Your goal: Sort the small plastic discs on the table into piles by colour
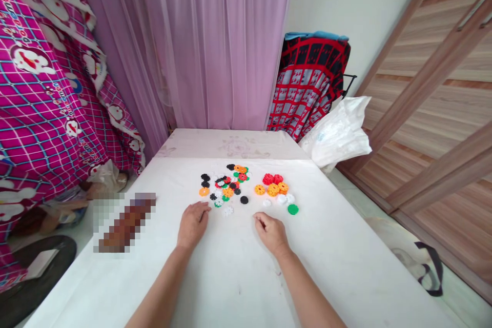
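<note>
My left hand [194,224] rests on the white-covered table, palm down, just in front of a mixed pile of coloured flower-shaped discs [228,192]. Its fingers are loosely bent and a little apart, with nothing seen in them. Opposite it, my right hand [271,233] lies on its side with the fingers curled in; no piece shows in its grip. Beyond the right hand are grouped discs: red ones [272,179], orange ones [273,189], white ones [282,199] and a green disc [292,209]. Between the hands, a white disc [228,210] and a black disc [244,200] lie near the pile.
A blurred-out brown patch [126,223] covers something at the table's left edge. A white plastic bag [338,133] stands at the far right corner. Purple curtains [215,41] hang behind the table, with a wooden wardrobe [430,113] on the right.
</note>
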`<state>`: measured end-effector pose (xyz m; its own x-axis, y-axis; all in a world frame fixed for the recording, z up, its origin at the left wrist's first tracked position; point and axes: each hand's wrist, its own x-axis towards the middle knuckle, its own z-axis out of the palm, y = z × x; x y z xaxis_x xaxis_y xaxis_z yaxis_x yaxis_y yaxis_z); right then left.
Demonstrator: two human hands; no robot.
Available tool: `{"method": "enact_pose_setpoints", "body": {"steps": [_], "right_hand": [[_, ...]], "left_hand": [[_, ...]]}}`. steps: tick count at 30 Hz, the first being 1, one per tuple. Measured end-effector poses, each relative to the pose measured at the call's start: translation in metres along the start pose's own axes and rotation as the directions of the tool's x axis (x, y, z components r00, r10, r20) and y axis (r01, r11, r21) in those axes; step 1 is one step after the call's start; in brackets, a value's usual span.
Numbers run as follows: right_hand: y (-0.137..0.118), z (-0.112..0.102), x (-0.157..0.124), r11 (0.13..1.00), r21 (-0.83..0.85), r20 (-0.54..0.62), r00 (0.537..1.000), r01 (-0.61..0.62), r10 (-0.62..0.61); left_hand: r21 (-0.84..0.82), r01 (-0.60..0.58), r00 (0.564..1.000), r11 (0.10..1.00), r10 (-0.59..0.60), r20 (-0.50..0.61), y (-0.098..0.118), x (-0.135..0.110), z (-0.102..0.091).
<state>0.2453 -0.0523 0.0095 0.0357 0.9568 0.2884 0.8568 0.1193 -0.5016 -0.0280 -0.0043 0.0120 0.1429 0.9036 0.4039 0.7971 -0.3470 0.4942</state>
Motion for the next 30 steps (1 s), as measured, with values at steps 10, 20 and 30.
{"method": "enact_pose_setpoints", "body": {"steps": [10,20,30], "right_hand": [[-0.005,-0.003,0.002,0.995,-0.099,0.004,0.999,-0.032,0.032],[-0.011,-0.006,0.005,0.987,-0.155,0.043,0.998,-0.048,0.055],[-0.013,-0.007,0.005,0.991,-0.136,0.047,0.999,-0.014,0.021]], "left_hand": [[0.011,-0.032,0.995,0.999,0.03,0.093,0.003,0.002,-0.002],[0.2,-0.252,0.948,0.947,0.2,0.249,0.014,0.003,0.006],[0.359,-0.035,0.987,0.933,-0.024,0.159,0.016,0.002,0.011]]}}
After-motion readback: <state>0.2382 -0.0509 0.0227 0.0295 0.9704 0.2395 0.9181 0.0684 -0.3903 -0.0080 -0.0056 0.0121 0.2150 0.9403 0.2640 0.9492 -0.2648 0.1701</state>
